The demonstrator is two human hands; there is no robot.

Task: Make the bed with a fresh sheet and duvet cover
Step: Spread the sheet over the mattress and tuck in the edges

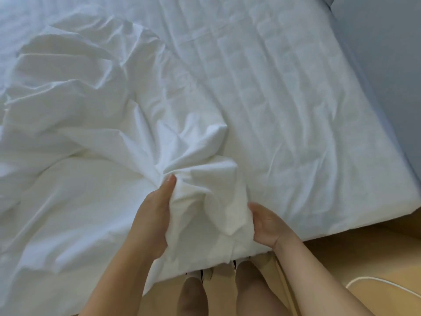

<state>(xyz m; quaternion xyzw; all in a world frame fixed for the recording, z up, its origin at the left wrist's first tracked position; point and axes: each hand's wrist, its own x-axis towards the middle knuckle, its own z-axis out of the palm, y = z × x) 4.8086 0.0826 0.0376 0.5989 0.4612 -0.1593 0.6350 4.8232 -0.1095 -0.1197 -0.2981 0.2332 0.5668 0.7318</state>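
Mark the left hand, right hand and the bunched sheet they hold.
left hand (150,215): head view, middle of the hand.
right hand (266,224): head view, middle of the hand.
bunched sheet (205,201): head view, fold gathered between both hands.

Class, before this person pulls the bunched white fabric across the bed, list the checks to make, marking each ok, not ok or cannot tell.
1. Left hand grips the white fabric: ok.
2. Right hand holds the same bunch: ok.
3. Fabric spread flat: not ok, it lies crumpled over the bed's left part.
4. Mattress covered: not ok, its quilted right part lies bare.
5. Which edge or corner is held: cannot tell.
6. Floor cable apart from the legs: ok.
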